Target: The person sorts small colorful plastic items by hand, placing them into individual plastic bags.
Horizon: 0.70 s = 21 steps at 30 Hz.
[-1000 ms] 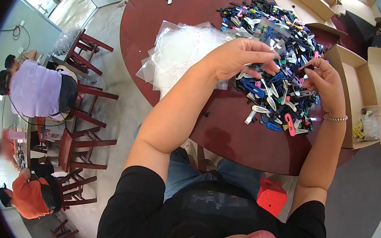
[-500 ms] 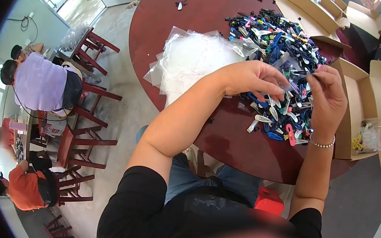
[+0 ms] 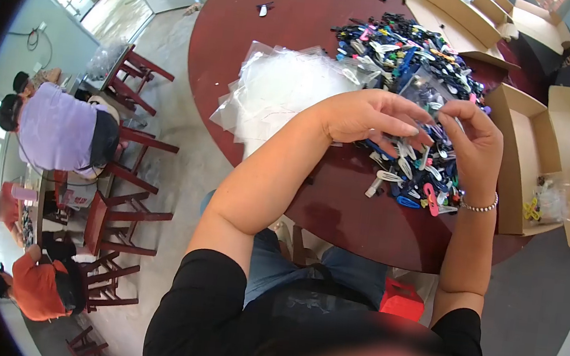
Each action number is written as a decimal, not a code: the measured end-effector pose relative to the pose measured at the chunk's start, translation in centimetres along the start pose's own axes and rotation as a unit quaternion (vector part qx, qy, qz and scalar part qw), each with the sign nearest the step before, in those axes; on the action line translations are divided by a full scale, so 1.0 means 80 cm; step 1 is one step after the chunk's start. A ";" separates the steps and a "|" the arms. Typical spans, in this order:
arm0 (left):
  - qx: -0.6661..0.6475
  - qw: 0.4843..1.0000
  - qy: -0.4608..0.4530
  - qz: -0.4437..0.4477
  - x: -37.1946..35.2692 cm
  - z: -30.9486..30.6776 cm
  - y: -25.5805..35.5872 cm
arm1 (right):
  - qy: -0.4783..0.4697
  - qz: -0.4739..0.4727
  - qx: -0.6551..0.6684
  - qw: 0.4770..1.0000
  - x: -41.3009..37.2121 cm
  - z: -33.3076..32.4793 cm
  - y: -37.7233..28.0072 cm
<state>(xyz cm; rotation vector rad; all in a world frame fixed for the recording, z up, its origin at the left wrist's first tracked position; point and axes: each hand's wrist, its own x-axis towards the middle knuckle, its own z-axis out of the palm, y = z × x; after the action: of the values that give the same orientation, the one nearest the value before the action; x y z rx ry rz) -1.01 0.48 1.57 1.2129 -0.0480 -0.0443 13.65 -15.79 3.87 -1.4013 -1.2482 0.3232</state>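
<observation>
My left hand (image 3: 379,120) is over the near-left part of a heap of snap hair clips (image 3: 386,31). Its fingers are spread, with the fingertips close to a small clear plastic bag (image 3: 424,88). Thumb and index finger of my right hand (image 3: 476,133) pinch together at the lower right edge of the bag. Whether a clip is in that pinch is hidden. The heap mixes black, blue, white and coloured clips, and a pink clip (image 3: 431,199) lies at its near edge. Left of the heap is a fanned pile of clear bags (image 3: 284,90).
An open cardboard box (image 3: 515,134) at the right holds a bagged bundle (image 3: 551,201). Another cardboard box (image 3: 458,15) stands at the back. A few clips (image 3: 263,9) lie apart on the round red table (image 3: 220,37). Several people sit on the left near wooden stools (image 3: 129,220).
My right hand has moved left, closer to my left hand, and the dark clip at its fingertips no longer shows. The small bag has shifted up and left.
</observation>
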 end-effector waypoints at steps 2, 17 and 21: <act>0.001 1.000 -0.017 0.000 0.007 -0.004 -0.005 | 0.038 -0.008 -0.022 0.999 0.000 -0.009 -0.003; 0.044 0.999 0.028 0.002 0.005 0.001 0.004 | 0.298 0.037 -0.283 0.911 -0.080 -0.228 0.011; 0.056 0.998 0.038 -0.004 0.007 0.004 0.002 | 0.317 0.115 -0.327 0.883 -0.105 -0.315 0.035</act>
<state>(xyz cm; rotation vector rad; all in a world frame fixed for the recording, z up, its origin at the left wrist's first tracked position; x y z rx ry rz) -0.46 0.17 1.82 1.3262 0.0213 -0.0025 31.53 -35.65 4.97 -2.0201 -0.6463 -0.4312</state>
